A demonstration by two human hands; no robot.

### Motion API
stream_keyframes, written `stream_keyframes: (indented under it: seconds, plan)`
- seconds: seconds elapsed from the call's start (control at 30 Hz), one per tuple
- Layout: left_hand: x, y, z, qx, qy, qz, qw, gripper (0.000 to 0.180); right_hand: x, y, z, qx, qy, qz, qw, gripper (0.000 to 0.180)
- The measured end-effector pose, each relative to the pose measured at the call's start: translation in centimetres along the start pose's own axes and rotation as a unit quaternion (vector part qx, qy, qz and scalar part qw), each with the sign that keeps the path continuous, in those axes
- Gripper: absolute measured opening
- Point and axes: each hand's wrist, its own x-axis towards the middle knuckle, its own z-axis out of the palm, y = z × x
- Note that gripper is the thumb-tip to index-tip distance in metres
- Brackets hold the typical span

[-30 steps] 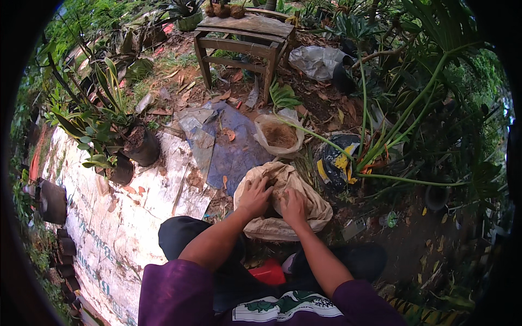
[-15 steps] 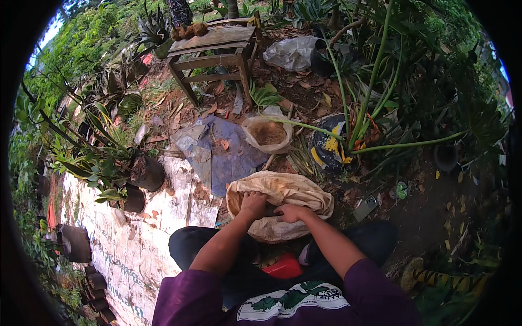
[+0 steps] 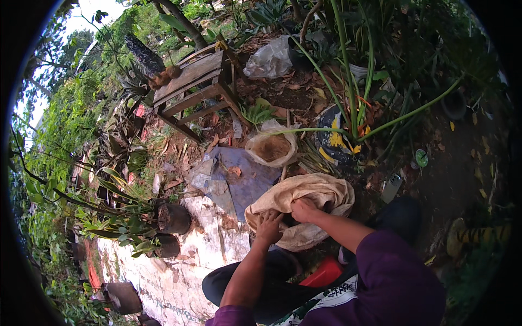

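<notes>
A tan cloth sack (image 3: 321,193) lies crumpled on the ground in front of me. My left hand (image 3: 268,226) rests on its near left edge with the fingers spread over the cloth. My right hand (image 3: 304,209) is closed on a fold of the sack near its middle. Both forearms come in from the lower edge, with purple sleeves. A red object (image 3: 325,273) sits between my legs below the sack; its kind cannot be made out.
A clear bag of brown fibre (image 3: 272,148) stands beyond the sack on a blue-grey sheet (image 3: 247,182). A wooden bench (image 3: 196,89) is further back. Dark potted plants (image 3: 173,218) stand at left by a pale worn slab (image 3: 190,261). A phone-like object (image 3: 390,188) lies right.
The view has tilted and swung left. Both hands have stayed on the sack; the right hand has shifted toward the sack's middle and bunched a fold.
</notes>
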Motion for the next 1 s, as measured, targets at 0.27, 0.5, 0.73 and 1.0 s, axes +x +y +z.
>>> stream_keyframes:
  seconds: [0.27,0.5,0.73,1.0]
  plan:
    - [0.2,-0.1,-2.1,-0.072,0.117,-0.057,0.989,0.09,5.1,8.5,-6.1,-0.258,0.004,-0.024,0.966,0.034]
    - [0.5,0.3,-2.4,-0.047,0.073,-0.059,0.994,0.085,4.6,6.3,-7.6,-0.454,0.069,-0.026,0.888,0.033]
    - [1.0,0.1,-1.7,-0.077,0.053,-0.069,0.993,0.088,3.1,6.5,-2.2,-0.34,0.039,-0.033,0.939,0.045]
    - [1.2,0.0,-1.5,-0.062,0.038,-0.066,0.995,0.089,5.4,9.2,-1.5,-0.381,0.042,0.053,0.922,0.04]
